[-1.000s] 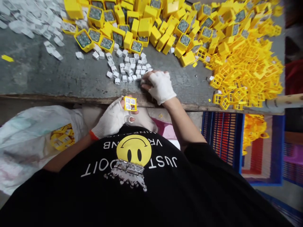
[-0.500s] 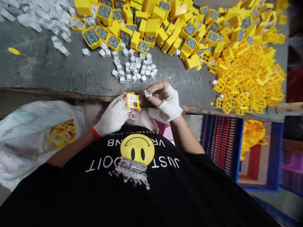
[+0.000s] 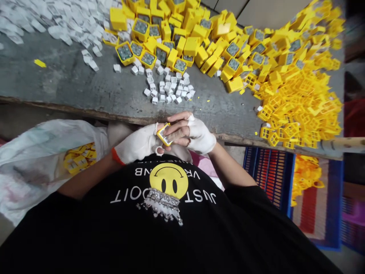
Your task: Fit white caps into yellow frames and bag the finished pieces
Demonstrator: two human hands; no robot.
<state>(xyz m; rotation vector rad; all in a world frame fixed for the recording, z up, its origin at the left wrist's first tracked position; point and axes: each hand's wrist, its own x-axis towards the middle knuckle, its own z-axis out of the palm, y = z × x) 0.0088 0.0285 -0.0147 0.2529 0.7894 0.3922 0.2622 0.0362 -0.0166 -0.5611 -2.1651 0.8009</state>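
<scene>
Frame [image 3: 163, 136] of yellow plastic, white showing inside it, is held tilted on our side of the near edge of the counter [image 3: 85, 87]. Our left hand [image 3: 139, 142] grips it by its left side, while the fingers of our right hand [image 3: 201, 137] lie bent across its face; they hide much of it, so we cannot tell whether they also pinch a small piece there. We judge the frame light and stiff, smooth enough to slip a little, with slim bars that might flex or snap under a hard squeeze. It seems best held by the outer rim, leaving the openings uncovered. Towards the middle of the counter lie small white caps [image 3: 173, 80], well apart from the frame; behind them, further back on the counter, are yellow housings [image 3: 192, 45], and at its right end we see heaped yellow lattices [image 3: 302, 106].
</scene>
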